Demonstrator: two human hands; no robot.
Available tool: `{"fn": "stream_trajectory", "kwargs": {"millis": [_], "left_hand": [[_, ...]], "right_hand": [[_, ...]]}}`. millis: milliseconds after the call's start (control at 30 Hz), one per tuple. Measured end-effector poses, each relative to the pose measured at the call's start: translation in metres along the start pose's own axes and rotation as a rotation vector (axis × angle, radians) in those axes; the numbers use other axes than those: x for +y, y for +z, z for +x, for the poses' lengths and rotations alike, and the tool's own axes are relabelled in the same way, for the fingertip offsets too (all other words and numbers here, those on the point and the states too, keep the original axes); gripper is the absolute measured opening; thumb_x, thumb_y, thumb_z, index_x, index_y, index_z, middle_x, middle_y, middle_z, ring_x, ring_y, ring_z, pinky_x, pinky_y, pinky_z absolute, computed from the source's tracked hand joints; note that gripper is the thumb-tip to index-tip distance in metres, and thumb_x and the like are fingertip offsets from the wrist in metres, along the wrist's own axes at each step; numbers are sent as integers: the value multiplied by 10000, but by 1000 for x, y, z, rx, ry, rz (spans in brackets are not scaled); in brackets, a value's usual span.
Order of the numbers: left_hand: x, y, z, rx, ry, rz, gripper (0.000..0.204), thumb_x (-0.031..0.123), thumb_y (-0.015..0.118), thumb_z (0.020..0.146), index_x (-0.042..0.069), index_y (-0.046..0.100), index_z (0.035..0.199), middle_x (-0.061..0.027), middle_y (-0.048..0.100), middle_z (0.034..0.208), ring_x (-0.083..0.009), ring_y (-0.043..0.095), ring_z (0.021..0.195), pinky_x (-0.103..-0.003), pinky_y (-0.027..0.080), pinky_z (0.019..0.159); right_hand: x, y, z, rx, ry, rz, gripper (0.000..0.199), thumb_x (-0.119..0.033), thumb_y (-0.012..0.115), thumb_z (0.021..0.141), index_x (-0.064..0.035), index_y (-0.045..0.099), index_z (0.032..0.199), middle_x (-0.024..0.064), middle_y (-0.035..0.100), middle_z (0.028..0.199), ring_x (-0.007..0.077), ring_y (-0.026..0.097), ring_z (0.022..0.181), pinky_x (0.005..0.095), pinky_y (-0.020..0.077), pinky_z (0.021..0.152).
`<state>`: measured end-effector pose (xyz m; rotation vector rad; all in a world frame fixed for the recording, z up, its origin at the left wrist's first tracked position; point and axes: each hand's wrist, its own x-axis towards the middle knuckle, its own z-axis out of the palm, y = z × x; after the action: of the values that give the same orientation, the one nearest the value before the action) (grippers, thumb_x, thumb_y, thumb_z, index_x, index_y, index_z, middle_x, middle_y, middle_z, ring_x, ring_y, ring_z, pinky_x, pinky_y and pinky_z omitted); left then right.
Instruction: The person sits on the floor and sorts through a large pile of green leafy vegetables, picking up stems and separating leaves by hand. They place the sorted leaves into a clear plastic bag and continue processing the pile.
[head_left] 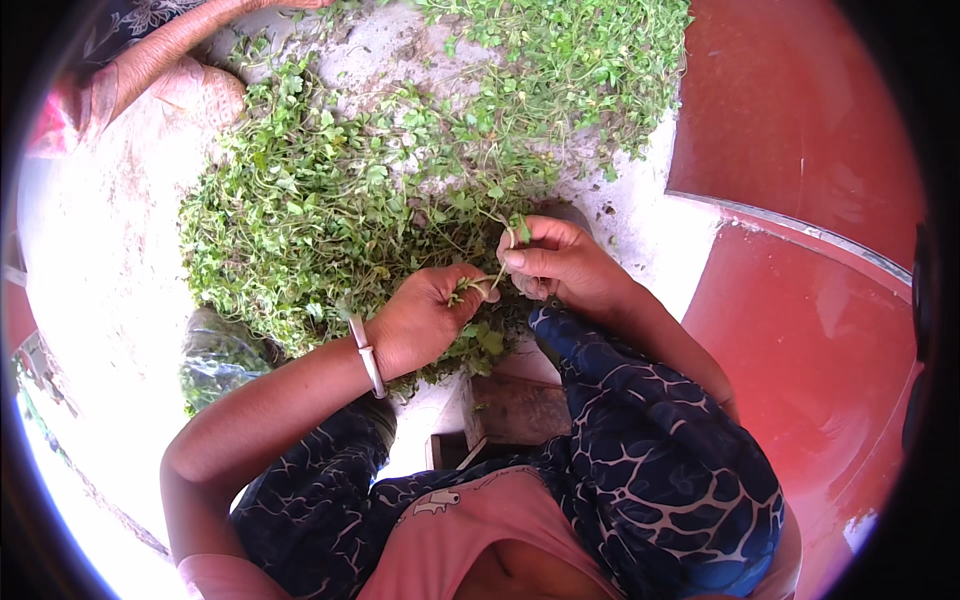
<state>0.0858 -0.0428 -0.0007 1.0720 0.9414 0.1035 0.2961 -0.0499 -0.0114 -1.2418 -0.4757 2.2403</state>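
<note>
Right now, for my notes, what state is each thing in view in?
Left hand, closed on stems
Right hand, pinching a sprig
Pile of greens, loose, spread over the pale surface
Plastic bag, crumpled, beside the pile
Bracelet, worn
Other person's forearm, stretched toward the upper edge

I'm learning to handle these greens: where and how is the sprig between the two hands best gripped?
Probably by its stem, in a light thumb-and-finger pinch from the right. The stem is thin and slants between the left hand and the right hand; the left hand crowds its lower end, and leaves sit near its upper end, so the bare middle seems best.
</note>
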Motion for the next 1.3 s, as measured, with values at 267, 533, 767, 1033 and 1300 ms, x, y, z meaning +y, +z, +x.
{"fn": "stream_trajectory", "kwargs": {"millis": [267,533,767,1033,1300], "left_hand": [[-13,7,1,-35,-80,-337,213,187,507,949,-3,575,1017,-26,592,812,-104,578,754,-269,486,710],[-1,2,-1,-32,-217,-374,241,233,540,937,30,600,1052,20,564,768,-55,475,652,-228,403,580],[2,0,-4,68,-7,-130,182,202,558,906,38,630,938,44,553,704,-45,461,610,-204,374,556],[-11,-31,-9,347,-85,-456,165,226,520,907,68,558,881,9,472,673,-72,434,594,-246,397,540],[-2,-45,-16,290,-155,-561,174,236,537,903,70,553,852,17,459,669,-68,413,566,-238,368,478]], "right_hand": [[8,-3,3,-39,8,-199,128,-189,622,870,-71,591,910,-29,569,746,44,508,617,194,390,546],[4,2,1,-33,-56,-321,112,-132,603,884,-61,592,970,-17,579,795,54,519,678,198,410,602],[8,-3,4,-126,-53,-286,113,-132,609,881,-54,595,962,-20,579,823,55,524,714,212,424,639],[-5,-7,8,-29,-265,-1529,269,-313,613,863,-70,592,975,64,599,853,188,590,776,323,473,679],[-45,-31,71,562,-407,-1793,292,-186,614,836,-111,531,1106,137,582,987,235,617,709,332,530,542]]}}
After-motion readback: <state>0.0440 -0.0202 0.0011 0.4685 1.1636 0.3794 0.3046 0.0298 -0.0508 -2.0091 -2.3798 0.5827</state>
